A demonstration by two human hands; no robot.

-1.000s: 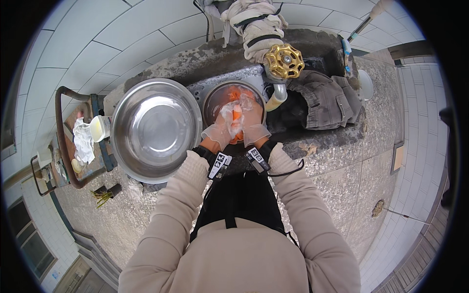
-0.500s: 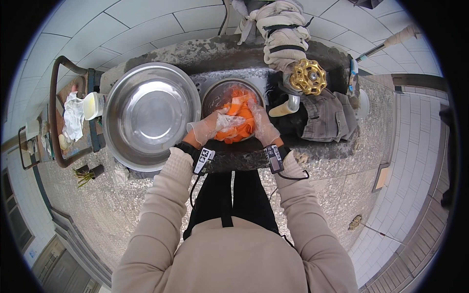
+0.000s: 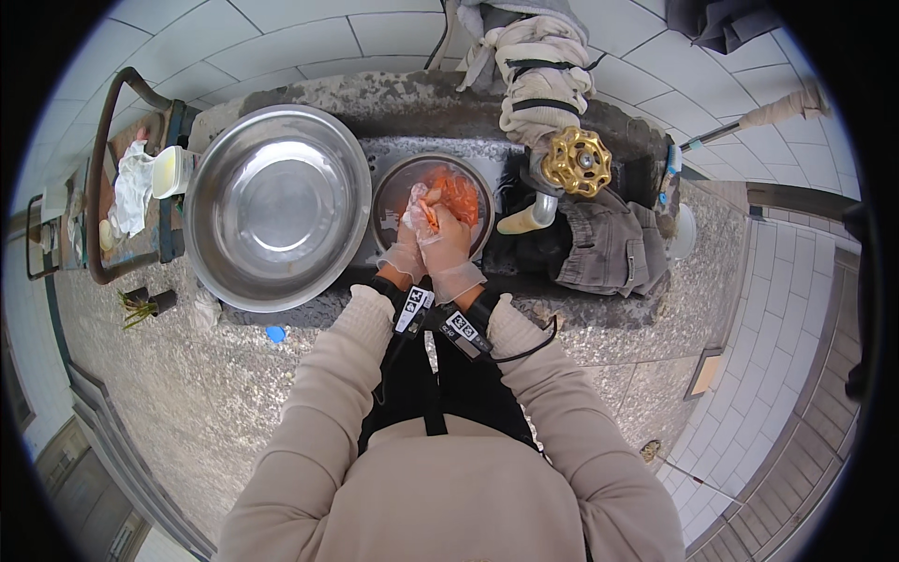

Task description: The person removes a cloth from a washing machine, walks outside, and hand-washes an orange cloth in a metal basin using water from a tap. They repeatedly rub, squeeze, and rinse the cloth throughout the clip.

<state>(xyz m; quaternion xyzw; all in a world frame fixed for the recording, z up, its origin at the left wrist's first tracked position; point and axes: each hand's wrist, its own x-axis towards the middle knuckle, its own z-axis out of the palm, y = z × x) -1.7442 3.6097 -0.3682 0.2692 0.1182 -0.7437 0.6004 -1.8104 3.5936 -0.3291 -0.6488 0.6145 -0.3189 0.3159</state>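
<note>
An orange cloth (image 3: pixel 456 199) lies partly in the water of a small metal basin (image 3: pixel 382 220), which stands in a dark stone sink. Both my hands wear clear thin gloves and are pressed close together over the basin's near left part. My left hand (image 3: pixel 408 242) is closed on a bunched end of the cloth. Against it, my right hand (image 3: pixel 446 241) is closed on the same bunch, its fingers wrapped around. Only a little orange shows between the hands; the rest of the grip is hidden by the fingers.
A large steel basin (image 3: pixel 197 211) stands left of the small one. To the right are a tap with a brass wheel handle (image 3: pixel 577 162), its spout (image 3: pixel 526 218) and grey garments (image 3: pixel 609 248). A white tub (image 3: pixel 172 172) sits farther left. A blue piece (image 3: pixel 274 334) lies on the floor.
My hands, apart on either side of the spread orange cloth before, have come together around one bunched end. The rest of the cloth has sunk into the basin. The whole view has shifted slightly.
</note>
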